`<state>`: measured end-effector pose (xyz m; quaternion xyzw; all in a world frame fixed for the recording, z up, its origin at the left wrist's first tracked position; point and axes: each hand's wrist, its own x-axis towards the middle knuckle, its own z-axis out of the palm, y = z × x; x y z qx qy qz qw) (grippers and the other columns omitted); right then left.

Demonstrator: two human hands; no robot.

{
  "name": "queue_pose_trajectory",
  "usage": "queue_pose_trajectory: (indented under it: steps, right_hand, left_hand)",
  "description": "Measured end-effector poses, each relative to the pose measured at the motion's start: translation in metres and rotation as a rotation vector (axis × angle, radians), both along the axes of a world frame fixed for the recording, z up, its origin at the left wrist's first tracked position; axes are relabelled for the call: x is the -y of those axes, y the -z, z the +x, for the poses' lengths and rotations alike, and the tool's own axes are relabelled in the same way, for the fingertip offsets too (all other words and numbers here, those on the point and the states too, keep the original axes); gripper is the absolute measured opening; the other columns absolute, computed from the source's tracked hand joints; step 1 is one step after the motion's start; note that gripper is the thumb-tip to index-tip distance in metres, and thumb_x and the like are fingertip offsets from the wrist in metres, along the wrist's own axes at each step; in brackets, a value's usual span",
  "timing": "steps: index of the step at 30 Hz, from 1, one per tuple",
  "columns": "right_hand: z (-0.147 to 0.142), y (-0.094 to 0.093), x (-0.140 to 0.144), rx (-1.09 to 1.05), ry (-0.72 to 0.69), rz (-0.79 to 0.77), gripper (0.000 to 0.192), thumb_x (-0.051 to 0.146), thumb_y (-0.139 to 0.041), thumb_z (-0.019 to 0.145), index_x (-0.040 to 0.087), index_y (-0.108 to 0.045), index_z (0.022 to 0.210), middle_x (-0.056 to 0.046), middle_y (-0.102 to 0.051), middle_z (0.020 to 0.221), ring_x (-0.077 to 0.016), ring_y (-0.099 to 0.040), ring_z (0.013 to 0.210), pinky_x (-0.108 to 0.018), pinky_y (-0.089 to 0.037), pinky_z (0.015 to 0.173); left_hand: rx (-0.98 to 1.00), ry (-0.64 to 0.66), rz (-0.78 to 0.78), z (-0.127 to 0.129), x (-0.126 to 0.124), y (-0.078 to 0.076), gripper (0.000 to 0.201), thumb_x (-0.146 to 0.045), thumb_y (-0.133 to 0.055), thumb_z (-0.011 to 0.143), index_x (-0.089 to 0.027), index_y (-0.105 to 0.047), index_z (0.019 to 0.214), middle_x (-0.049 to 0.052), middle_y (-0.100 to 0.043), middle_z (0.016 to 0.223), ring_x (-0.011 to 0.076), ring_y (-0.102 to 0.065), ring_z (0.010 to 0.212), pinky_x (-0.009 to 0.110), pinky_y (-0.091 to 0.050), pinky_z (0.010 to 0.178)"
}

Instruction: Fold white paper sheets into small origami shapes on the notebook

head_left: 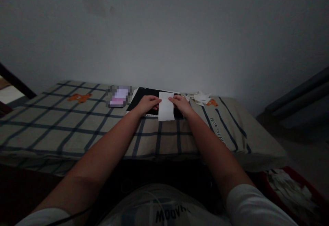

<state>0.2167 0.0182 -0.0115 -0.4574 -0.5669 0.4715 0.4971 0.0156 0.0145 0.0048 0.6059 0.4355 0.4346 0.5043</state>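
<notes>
Both hands gripped one white paper sheet (166,110): left hand (147,104) on its left edge, right hand (181,104) on its right. Sheet lay over a black notebook (144,96) near the bed's (77,130) far edge.

A white sheet of paper (166,110) lies flat and lengthwise on the black notebook (147,97), its near end hanging over the notebook's front edge onto the checked cloth. It looks folded into a narrow strip (the creases are too dim to make out), plain and unmarked, with its far end squared off.
</notes>
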Motion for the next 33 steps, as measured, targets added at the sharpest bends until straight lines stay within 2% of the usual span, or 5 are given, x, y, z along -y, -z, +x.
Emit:
queue_pose_trajectory:
  steps: [4, 13, 20, 27, 33]
  right_hand:
    - [0.001, 0.001, 0.001, 0.043, -0.042, -0.018, 0.043, 0.060, -0.069, 0.066, 0.019, -0.055, 0.068, 0.003, -0.054, 0.063, -0.0103, -0.047, 0.056, -0.024, -0.038, 0.054]
    - [0.000, -0.002, 0.006, 0.349, 0.112, 0.147, 0.033, 0.046, -0.063, 0.072, 0.021, -0.046, 0.058, 0.005, -0.044, 0.056, -0.0105, -0.039, 0.055, -0.024, -0.029, 0.053]
    - [-0.005, -0.001, 0.005, 0.271, 0.099, 0.098, 0.028, 0.045, -0.067, 0.071, 0.021, -0.054, 0.067, 0.004, -0.056, 0.062, -0.0114, -0.048, 0.058, -0.023, -0.035, 0.053]
    - [-0.004, -0.003, 0.005, 0.106, -0.056, -0.086, 0.020, 0.035, -0.071, 0.075, 0.018, -0.060, 0.076, 0.000, -0.065, 0.064, -0.0100, -0.057, 0.054, -0.020, -0.043, 0.048]
    - [-0.004, -0.003, 0.006, -0.074, -0.066, -0.148, 0.022, 0.025, -0.072, 0.074, 0.020, -0.062, 0.093, -0.003, -0.072, 0.088, -0.0122, -0.066, 0.074, -0.019, -0.052, 0.058]
  left_hand:
    - [0.026, -0.088, 0.024, 0.001, -0.002, 0.004, 0.010, -0.021, -0.072, 0.077, -0.013, -0.068, 0.073, 0.003, -0.066, 0.064, 0.0089, -0.058, 0.053, 0.023, -0.052, 0.058]
    - [0.044, -0.112, -0.014, 0.009, 0.002, 0.005, 0.020, -0.027, -0.070, 0.080, -0.013, -0.063, 0.068, 0.003, -0.064, 0.059, 0.0108, -0.059, 0.050, 0.025, -0.053, 0.057]
    - [0.022, -0.183, 0.076, 0.005, -0.006, 0.010, 0.022, -0.028, -0.069, 0.079, -0.014, -0.062, 0.064, 0.002, -0.063, 0.057, 0.0104, -0.058, 0.048, 0.022, -0.049, 0.052]
    - [0.223, -0.377, 0.067, 0.001, -0.011, 0.008, 0.018, -0.028, -0.067, 0.082, -0.013, -0.063, 0.072, 0.002, -0.065, 0.065, 0.0098, -0.061, 0.055, 0.023, -0.054, 0.060]
    - [0.415, -0.321, -0.050, 0.002, -0.012, 0.006, 0.012, -0.018, -0.065, 0.082, -0.013, -0.059, 0.074, 0.002, -0.066, 0.071, 0.0081, -0.064, 0.064, 0.023, -0.056, 0.074]
